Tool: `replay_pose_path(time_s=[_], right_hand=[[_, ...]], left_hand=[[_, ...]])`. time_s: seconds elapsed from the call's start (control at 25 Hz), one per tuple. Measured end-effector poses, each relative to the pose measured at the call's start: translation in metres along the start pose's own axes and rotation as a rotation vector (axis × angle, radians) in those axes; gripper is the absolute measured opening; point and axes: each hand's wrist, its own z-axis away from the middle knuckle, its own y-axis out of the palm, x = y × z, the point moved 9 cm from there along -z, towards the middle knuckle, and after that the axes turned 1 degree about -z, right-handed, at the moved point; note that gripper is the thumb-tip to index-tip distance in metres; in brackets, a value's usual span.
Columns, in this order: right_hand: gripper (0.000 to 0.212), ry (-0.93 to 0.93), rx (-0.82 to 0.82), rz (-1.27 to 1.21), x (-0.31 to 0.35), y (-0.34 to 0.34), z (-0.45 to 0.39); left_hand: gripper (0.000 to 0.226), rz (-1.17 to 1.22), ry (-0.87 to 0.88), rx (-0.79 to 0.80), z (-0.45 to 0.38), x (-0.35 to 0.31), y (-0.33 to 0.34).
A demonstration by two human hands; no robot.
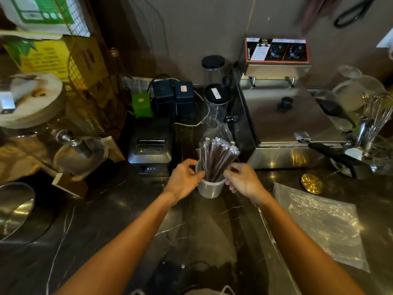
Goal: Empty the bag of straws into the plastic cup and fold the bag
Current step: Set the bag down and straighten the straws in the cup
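A translucent plastic cup (211,188) stands on the dark marble counter, mid-frame. A bundle of dark, individually wrapped straws (217,155) stands upright in it, fanning out at the top. My left hand (184,180) is at the cup's left rim, with its fingers touching the rim and the straws. From the right, my right hand (242,180) has its fingertips against the straws. The clear plastic bag (321,222) lies flat on the counter to the right, apart from both hands.
A steel fryer (287,122) stands behind right, with a black handle (338,158) jutting forward. A receipt printer (150,145) sits behind left, clear jars (215,107) behind the cup. A gold disc (311,183) lies by the bag. A metal bowl (14,209) is far left.
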Motion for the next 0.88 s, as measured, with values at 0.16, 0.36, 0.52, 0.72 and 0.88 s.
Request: replay_pose_path(time_s=[0.16, 0.36, 0.52, 0.72, 0.88], right_hand=[[0.013, -0.051, 0.053, 0.099, -0.012, 0.023, 0.019], [0.007, -0.113, 0.097, 0.166, -0.015, 0.035, 0.039], [0.012, -0.325, -0.007, 0.119, 0.011, 0.027, 0.05], [0.016, -0.399, -0.058, 0.117, 0.03, 0.029, 0.042], [0.02, -0.423, -0.011, 0.182, 0.045, 0.037, 0.032]], left_hand=[[0.021, 0.039, 0.007, -0.018, 0.038, 0.019, -0.014], [0.041, -0.112, 0.052, -0.093, 0.056, 0.032, -0.025], [0.058, -0.162, 0.101, -0.15, 0.052, 0.016, -0.03], [0.027, -0.277, 0.22, -0.086, 0.036, -0.009, -0.023], [0.026, -0.417, 0.304, 0.048, 0.026, -0.021, -0.011]])
